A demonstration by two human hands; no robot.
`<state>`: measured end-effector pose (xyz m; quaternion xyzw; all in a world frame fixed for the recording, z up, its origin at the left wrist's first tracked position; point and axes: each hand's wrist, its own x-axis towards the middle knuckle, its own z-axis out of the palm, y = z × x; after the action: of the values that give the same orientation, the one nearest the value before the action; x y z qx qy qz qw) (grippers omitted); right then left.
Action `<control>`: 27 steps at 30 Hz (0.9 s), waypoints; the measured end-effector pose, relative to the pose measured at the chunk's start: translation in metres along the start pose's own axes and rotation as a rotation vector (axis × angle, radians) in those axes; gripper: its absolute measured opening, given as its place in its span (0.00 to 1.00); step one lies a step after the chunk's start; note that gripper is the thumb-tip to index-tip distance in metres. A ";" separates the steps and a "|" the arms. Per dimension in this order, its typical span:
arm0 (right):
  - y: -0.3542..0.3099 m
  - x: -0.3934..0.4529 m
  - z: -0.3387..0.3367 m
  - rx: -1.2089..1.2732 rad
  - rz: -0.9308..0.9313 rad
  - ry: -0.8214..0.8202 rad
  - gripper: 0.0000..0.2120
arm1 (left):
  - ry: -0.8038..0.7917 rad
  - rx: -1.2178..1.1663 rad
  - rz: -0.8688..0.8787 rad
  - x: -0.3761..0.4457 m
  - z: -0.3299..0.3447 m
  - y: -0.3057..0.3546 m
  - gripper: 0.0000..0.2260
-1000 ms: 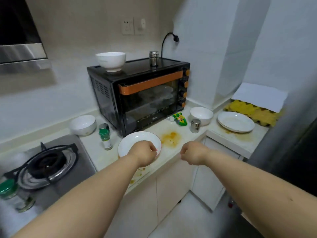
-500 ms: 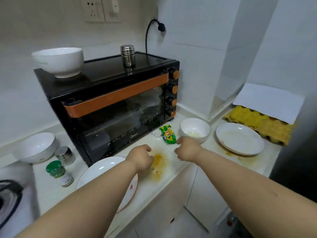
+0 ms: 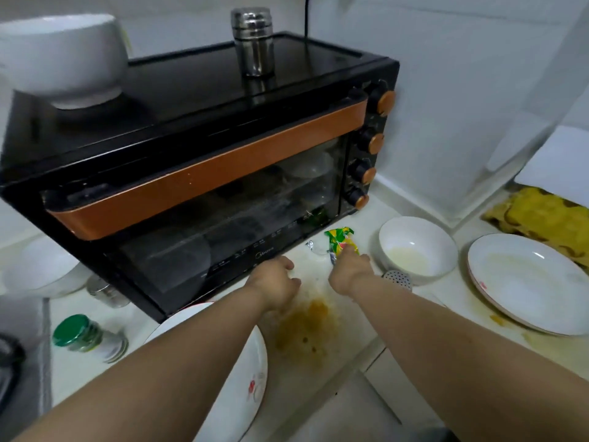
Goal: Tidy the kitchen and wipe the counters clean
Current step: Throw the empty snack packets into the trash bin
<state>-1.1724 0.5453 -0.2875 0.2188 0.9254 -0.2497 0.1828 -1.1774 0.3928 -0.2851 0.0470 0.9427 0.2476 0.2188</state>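
Head view. Pale stone counter [image 3: 360, 330] running along white tiled walls, turning a corner on the right; a black oven [image 3: 197, 173] with an orange handle bar and four orange knobs is the landmark. In front of the oven, a brown-orange spill [image 3: 306, 330] on the counter; more yellowish smears right of it, by the far plate. On top of the oven: one white bowl [image 3: 63, 59] at left, one steel shaker [image 3: 252, 41] near the middle. Left of the oven: one white bowl [image 3: 41, 269], one small shaker [image 3: 106, 293], one green-capped jar [image 3: 86, 338], and the edge of a grey stove [image 3: 19, 362]. Right of the oven: one bowl with milky residue [image 3: 417, 247], a shaker's perforated top [image 3: 396, 278] just in front of that bowl, one soiled plate [image 3: 526, 282], a yellow egg tray [image 3: 548, 218] behind it under a white sheet. In front of the oven's left half, one plate with a red mark [image 3: 236, 378], partly under the left forearm. Count: three bowls, two plates, three shakers, one jar. Green-yellow wrapper [image 3: 339, 239] lies at the oven's front right corner, a bit of clear plastic beside it. Right hand [image 3: 349, 271] reaches onto the wrapper, fingers curled over its near end; whether they have closed on it, cannot tell. Left hand [image 3: 277, 282] hovers before the oven door, fingers loosely curled, holding nothing.
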 end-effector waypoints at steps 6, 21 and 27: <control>-0.005 0.010 0.005 0.022 0.048 0.113 0.19 | -0.050 -0.030 0.043 0.025 0.001 -0.012 0.26; -0.006 -0.079 -0.044 0.282 -0.185 -0.074 0.14 | 0.108 -0.421 0.188 -0.047 -0.025 -0.011 0.10; -0.023 -0.123 -0.009 0.370 -0.334 -0.227 0.09 | 0.354 -0.476 0.004 -0.140 -0.024 -0.061 0.06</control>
<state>-1.0828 0.4938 -0.2170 0.0635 0.8608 -0.4642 0.1987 -1.0604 0.3009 -0.2420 -0.0476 0.8814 0.4667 0.0551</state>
